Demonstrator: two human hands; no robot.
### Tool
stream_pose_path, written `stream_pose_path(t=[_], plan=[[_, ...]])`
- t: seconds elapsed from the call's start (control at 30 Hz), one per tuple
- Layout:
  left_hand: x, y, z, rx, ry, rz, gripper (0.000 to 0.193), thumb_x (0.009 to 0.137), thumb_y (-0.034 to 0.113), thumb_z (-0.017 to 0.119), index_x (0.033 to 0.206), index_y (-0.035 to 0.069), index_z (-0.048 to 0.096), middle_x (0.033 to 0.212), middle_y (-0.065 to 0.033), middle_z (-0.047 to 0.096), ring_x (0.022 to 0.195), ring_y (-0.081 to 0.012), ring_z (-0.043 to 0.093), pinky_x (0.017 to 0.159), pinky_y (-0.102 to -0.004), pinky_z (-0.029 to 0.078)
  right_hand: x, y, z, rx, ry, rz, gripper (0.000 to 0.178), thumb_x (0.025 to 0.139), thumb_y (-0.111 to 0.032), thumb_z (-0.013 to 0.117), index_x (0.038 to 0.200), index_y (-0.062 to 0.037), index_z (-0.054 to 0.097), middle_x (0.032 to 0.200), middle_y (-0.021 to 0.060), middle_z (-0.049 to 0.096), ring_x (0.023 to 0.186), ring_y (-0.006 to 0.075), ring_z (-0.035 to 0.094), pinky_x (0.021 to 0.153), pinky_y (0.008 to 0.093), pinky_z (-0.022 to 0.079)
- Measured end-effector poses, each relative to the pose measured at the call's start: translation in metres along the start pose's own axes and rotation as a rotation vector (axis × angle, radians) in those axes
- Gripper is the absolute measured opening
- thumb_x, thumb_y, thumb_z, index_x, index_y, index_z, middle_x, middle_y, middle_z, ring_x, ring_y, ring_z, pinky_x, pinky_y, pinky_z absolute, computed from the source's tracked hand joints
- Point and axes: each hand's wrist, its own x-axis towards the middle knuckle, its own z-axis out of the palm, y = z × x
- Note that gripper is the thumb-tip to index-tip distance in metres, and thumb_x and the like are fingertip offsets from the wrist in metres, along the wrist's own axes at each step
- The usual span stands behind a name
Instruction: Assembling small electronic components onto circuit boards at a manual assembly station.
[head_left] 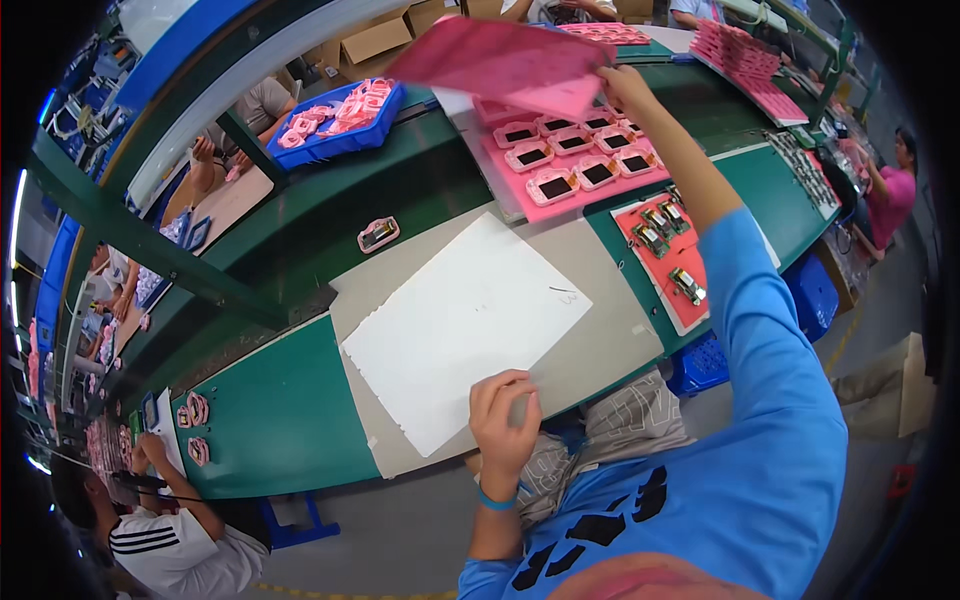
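My right hand (625, 90) reaches far forward and pinches the right edge of a thin pink sheet (490, 60), which is raised and tilted. Below the sheet lies a pink tray (510, 190) with rows of pink device housings, each with a dark screen (552, 186); the sheet hides the rows at the back. My left hand (503, 420) hovers by the near edge of a white board (465, 320), fingers loosely curled with a gap to the thumb and nothing visible in them. That board lies on a grey mat (620, 320).
One pink housing (378, 234) lies on the green conveyor. Circuit boards (652, 235) sit on a red-topped tray (690, 310) at right. A blue bin (335, 125) of pink parts stands at far left, stacked pink trays (745, 70) at far right. Co-workers sit around; a green post (150, 235) slants at left.
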Motion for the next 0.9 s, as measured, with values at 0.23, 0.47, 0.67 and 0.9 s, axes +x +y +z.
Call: stream_pose_path(t=[0.23, 0.47, 0.67, 0.9], plan=[[0.026, 0.069, -0.008, -0.098, -0.245, -0.123, 0.019, 0.083, 0.004, 0.077, 0.101, 0.005, 0.077, 0.110, -0.0067, 0.078, 0.096, -0.0257, 0.067, 0.090, -0.0348, 0.054, 0.163, 0.056, 0.011, -0.656, 0.503, 0.026, 0.054, 0.090, -0.053, 0.078, 0.109, -0.0020, 0.079, 0.091, 0.0138, 0.077, 0.072, 0.0267, 0.069, 0.061, 0.0357, 0.055], [0.102, 0.109, 0.013, -0.055, -0.604, -0.183, 0.022, 0.086, 0.007, 0.077, 0.108, 0.003, 0.078, 0.106, -0.0073, 0.078, 0.090, -0.0209, 0.068, 0.084, -0.0312, 0.054, 0.095, 0.032, -0.001, -0.692, 0.355, 0.300, 0.046, 0.099, -0.051, 0.071, 0.099, -0.0070, 0.085, 0.078, 0.0128, 0.077, 0.063, 0.0199, 0.067, 0.050, 0.0371, 0.049], [0.216, -0.019, 0.072, 0.051, -0.509, -0.421, 0.036, 0.103, 0.020, 0.064, 0.132, -0.001, 0.071, 0.110, -0.0125, 0.077, 0.087, -0.0207, 0.068, 0.074, -0.0328, 0.060, -0.012, -0.005, -0.160, -0.993, 0.246, 0.007, 0.043, 0.096, -0.043, 0.075, 0.083, -0.0030, 0.082, 0.067, 0.0040, 0.073, 0.055, 0.0183, 0.063, 0.065, 0.0316, 0.054], [0.263, -0.057, 0.130, -0.105, -0.347, -0.733, 0.041, 0.102, 0.015, 0.060, 0.135, -0.009, 0.066, 0.111, -0.0196, 0.073, 0.093, -0.0283, 0.075, 0.076, -0.0343, 0.064, -0.081, 0.029, -0.148, -1.115, 0.348, 0.047, 0.039, 0.091, -0.038, 0.074, 0.075, -0.0028, 0.079, 0.065, 0.0058, 0.070, 0.056, 0.0218, 0.060, 0.062, 0.0326, 0.052]])
